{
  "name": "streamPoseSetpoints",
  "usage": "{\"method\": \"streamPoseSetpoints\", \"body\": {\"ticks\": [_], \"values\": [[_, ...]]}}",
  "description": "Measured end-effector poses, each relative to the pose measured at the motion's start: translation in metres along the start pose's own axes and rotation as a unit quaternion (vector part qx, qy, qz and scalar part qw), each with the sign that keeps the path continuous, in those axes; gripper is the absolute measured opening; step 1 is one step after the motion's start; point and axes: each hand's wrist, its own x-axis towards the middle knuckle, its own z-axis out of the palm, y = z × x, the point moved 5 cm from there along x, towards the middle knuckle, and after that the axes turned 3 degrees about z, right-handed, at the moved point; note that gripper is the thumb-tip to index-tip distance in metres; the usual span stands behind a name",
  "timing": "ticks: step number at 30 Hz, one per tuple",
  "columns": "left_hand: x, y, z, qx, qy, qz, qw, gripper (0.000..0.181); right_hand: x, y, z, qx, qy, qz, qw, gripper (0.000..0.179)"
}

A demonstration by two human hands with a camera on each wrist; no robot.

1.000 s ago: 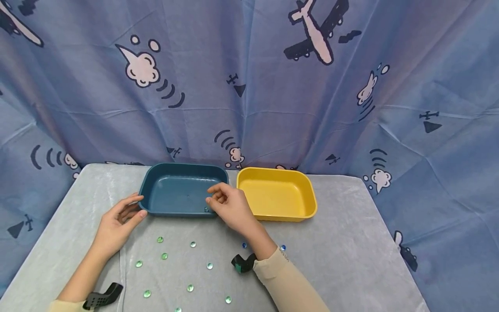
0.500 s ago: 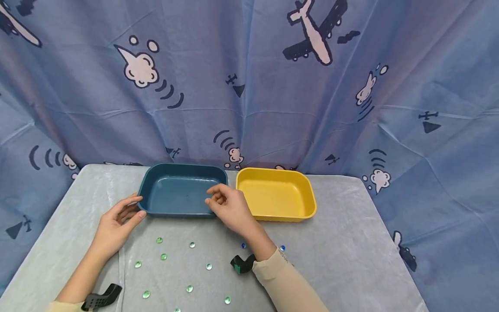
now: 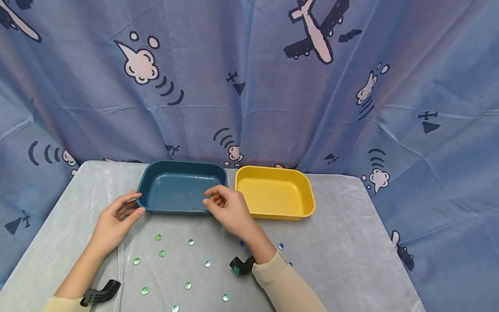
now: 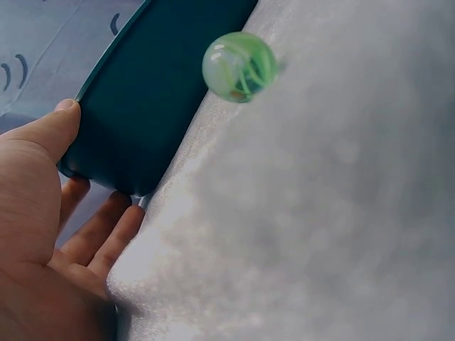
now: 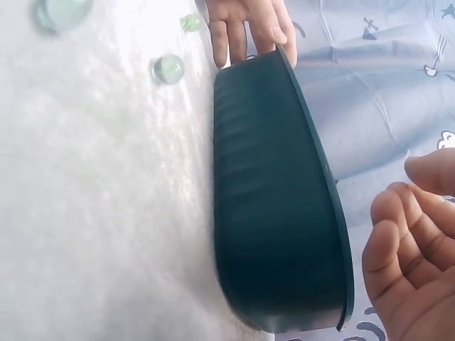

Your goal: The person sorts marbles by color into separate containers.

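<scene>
The left tray (image 3: 181,190) is dark teal, the right tray (image 3: 274,195) bright yellow. Green marbles (image 3: 145,290) and blue marbles (image 3: 281,246) dot the pale grey cloth (image 3: 343,251); the far blue-violet curtain (image 3: 269,86) carries black-and-white planes and puffs.

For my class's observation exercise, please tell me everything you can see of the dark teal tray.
The dark teal tray is rectangular and plastic-looking, with rounded corners, raised walls, a thin rim and a slightly shiny floor. It stands upright on the grey-covered table, left of and apart from the yellow tray. The left hand touches its left end, thumb at the rim; the right hand hovers over its near right corner.
</scene>
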Motion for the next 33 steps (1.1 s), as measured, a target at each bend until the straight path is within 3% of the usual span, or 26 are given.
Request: {"method": "streamPoseSetpoints", "body": {"ticks": [16,33], "values": [[-0.002,-0.001,-0.001,0.005,-0.007,-0.006,0.9999,0.046,-0.023,-0.013,0.014,0.009,-0.032,-0.038,0.9987,0.01],[-0.002,-0.001,0.001,0.006,-0.008,-0.006,0.9999,0.045,-0.036,-0.005,0.034,0.023,-0.13,-0.05,0.9899,0.014]]}}
